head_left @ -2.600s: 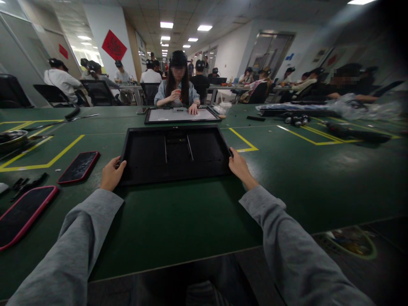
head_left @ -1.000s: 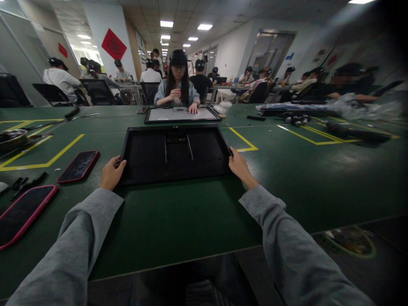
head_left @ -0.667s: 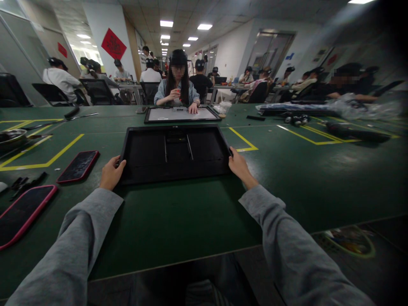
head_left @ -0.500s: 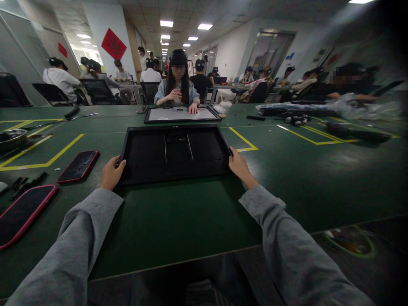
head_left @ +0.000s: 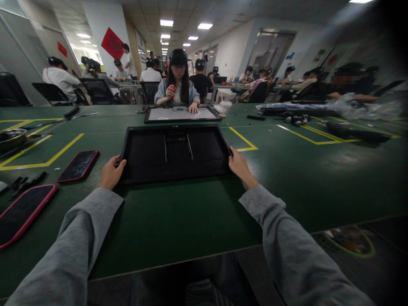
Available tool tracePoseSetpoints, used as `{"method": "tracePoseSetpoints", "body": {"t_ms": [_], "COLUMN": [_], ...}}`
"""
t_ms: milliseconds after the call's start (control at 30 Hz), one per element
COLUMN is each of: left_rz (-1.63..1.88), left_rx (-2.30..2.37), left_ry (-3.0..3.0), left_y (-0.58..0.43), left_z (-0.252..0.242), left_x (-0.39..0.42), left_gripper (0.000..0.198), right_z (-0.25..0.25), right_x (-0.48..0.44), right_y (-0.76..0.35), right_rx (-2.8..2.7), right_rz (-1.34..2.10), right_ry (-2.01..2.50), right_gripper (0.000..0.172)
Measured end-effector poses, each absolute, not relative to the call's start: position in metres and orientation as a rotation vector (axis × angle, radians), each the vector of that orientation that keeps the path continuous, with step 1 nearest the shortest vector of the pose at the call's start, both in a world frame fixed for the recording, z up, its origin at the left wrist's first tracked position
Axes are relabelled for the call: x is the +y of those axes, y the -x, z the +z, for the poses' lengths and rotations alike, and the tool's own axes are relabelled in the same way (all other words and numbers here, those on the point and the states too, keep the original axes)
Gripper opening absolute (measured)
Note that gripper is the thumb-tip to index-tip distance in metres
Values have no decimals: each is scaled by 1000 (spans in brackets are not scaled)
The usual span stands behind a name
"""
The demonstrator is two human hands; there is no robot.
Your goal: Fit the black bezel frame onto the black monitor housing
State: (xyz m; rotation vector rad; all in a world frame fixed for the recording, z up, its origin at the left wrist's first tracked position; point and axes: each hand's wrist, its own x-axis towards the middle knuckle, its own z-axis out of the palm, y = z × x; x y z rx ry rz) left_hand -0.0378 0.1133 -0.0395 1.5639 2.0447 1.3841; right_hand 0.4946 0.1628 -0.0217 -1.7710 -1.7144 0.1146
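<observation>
A black rectangular monitor housing (head_left: 145, 148) lies before me on the green table (head_left: 178, 221). It is shallow, with a raised rim and two thin metal strips near its middle. My left hand (head_left: 111, 171) is closed around its left edge, thumb on the near side. At the opposite edge, my right hand (head_left: 239, 166) grips the rim, its fingertips partly hidden behind it. Left of my left hand lies a phone in a red case (head_left: 78, 166). A larger phone with a pink case (head_left: 27, 212) rests nearer to me.
Across the table a co-worker (head_left: 177, 87) sits at a flat panel (head_left: 159, 114), one hand on it, a red-tipped item in the other. A plastic cup (head_left: 225, 106) stands beside it. Plastic wrap (head_left: 357, 105) lies far right, a metal bowl (head_left: 14, 138) far left. Yellow tape marks the tabletop.
My hands and the black housing have stayed in place. The co-worker opposite has shifted the raised hand, and a person in white in the background has moved left.
</observation>
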Motion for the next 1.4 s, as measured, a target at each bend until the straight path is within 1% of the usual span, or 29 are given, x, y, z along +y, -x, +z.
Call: {"method": "tracePoseSetpoints", "body": {"t_ms": [233,867,1400], "left_rz": [1363,1381,1380], "left_rx": [2069,2039,2023], "left_ry": [-1543,-1535,-1535], "left_y": [38,33,37], "left_z": [-39,-33,-38], "left_x": [113,110,113], "left_gripper": [64,58,63], "right_z": [-21,-23,-23], "right_x": [162,165,164], "right_y": [-493,-495,-495], "right_rx": [-1698,-1716,-1738], "right_rz": [116,105,97], "right_ry": [1763,1758,1763], "right_gripper": [63,62,62]}}
